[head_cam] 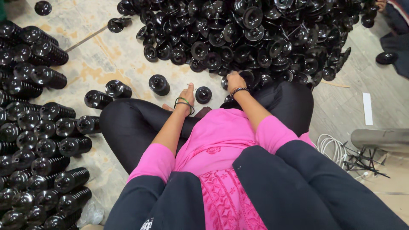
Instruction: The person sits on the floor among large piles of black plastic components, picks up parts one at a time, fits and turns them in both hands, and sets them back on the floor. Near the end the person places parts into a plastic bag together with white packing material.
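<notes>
I sit cross-legged on the floor in front of a big heap of glossy black round plastic discs (255, 34). My right hand (235, 81), with a dark beaded bracelet, reaches to the heap's near edge, its fingers curled down around a black disc there. My left hand (187, 94), wearing green and black bangles, rests low beside my knee with the fingers stretched out and nothing in it. A single black disc (203, 94) lies just right of that hand. Another short stack (159, 84) stands a little further left.
Many long stacks of black discs (38, 145) lie side by side along the left. Loose stacks (118, 89) lie near my left knee. A coil of white cable (330, 147), a grey metal bar (379, 138) and another person's dark clothing (398, 38) are on the right.
</notes>
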`<state>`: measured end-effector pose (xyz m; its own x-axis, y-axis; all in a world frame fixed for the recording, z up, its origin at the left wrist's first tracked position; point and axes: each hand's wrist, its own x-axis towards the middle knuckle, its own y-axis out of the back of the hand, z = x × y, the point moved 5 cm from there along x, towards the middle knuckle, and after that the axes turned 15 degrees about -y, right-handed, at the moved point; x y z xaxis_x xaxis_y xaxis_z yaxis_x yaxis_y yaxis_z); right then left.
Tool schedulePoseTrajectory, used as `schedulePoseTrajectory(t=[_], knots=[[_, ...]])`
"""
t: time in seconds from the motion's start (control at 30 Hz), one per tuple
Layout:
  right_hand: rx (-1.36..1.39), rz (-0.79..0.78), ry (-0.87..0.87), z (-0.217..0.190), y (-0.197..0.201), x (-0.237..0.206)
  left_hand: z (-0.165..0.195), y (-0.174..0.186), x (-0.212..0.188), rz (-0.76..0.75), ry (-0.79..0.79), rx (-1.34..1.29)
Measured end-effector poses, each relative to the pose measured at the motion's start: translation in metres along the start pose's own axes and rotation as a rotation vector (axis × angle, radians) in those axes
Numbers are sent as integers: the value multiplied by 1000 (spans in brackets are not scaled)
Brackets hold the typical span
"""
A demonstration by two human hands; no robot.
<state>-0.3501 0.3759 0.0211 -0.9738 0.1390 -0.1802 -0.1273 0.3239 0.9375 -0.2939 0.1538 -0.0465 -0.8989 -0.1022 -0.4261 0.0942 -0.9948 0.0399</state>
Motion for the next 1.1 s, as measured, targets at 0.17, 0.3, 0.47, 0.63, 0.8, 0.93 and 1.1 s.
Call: schedulePoseTrajectory(t=[0.17,0.3,0.47,0.63,0.8,0.93,1.1], knots=[[295,22,244,-28,-2,-18,-8,-2,-1,-13,76,-163],[217,-82,463,-56,-17,-41,-6,-6,-5,-26,146,-128],[99,-99,423,-75,-42,-62,-3,-6,-11,-57,161,-143],[188,-122,421,-75,-33,-53,-3,-5,-7,-58,72,-147],[392,184,493,-80,22,-11,8,7,-3,101,-155,58],[103,408,475,-87,41,16,8,9,-2,143,-163,-35],[157,239,280,-67,28,25,7,13,4,130,-101,-230]])
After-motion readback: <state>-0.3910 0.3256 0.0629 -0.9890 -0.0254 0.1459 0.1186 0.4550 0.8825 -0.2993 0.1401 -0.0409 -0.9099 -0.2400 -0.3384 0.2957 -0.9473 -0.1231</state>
